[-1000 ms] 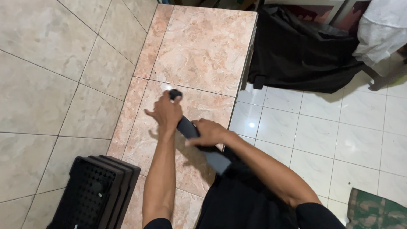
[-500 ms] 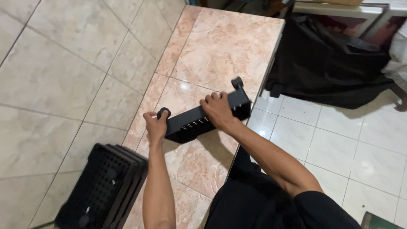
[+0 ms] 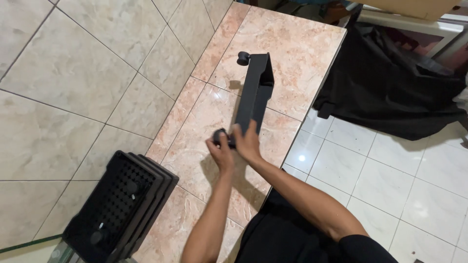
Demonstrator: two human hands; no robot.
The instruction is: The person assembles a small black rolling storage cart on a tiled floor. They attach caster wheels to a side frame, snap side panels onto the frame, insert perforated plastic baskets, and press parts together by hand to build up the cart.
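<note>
1. here, the near end of a long black tray is clasped by the right hand, fingers closed over its rim, while a small black caster wheel at that same end is pinched by the left hand.
2. the tray is stood on its side on the pink marble-tiled counter, stretched away from both hands, with a second wheel seen at the far end.
3. matte moulded plastic is suggested; the counter is glossy and veined.
4. perforated black trays are stacked at the lower left, and black cloth is draped at the right.
5. half a second earlier, the tray was held crosswise; it is now turned lengthwise.
</note>
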